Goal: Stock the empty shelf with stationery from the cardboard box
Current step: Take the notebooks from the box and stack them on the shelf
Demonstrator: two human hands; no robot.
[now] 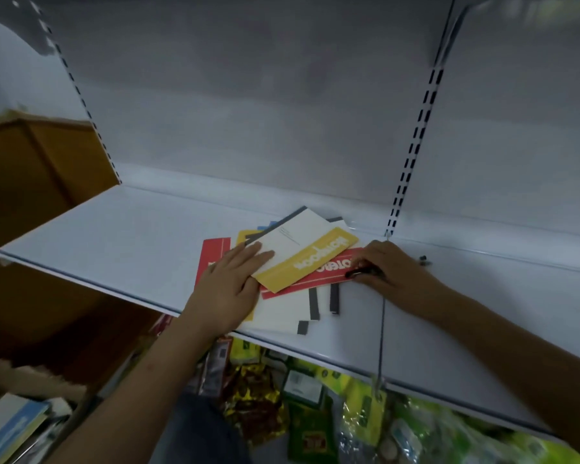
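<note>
A loose pile of notebooks lies on the white shelf [108, 242]. On top is a yellow and white notebook [302, 249], tilted, over a red notebook [322, 272] and several white ones with dark spines [282, 313]. My left hand [230, 289] lies flat on the pile's left side, its fingers on the yellow notebook's edge. My right hand [389, 266] rests at the pile's right end, fingertips on the red notebook's corner. A small dark object sits under those fingertips; I cannot tell what it is.
A slotted upright [412, 155] rises behind my right hand, and a thin wire divider [380, 329] crosses the shelf there. Colourful packets [282, 396] fill the shelf below. A brown cabinet [31, 195] stands at left. More notebooks [10, 426] lie at bottom left.
</note>
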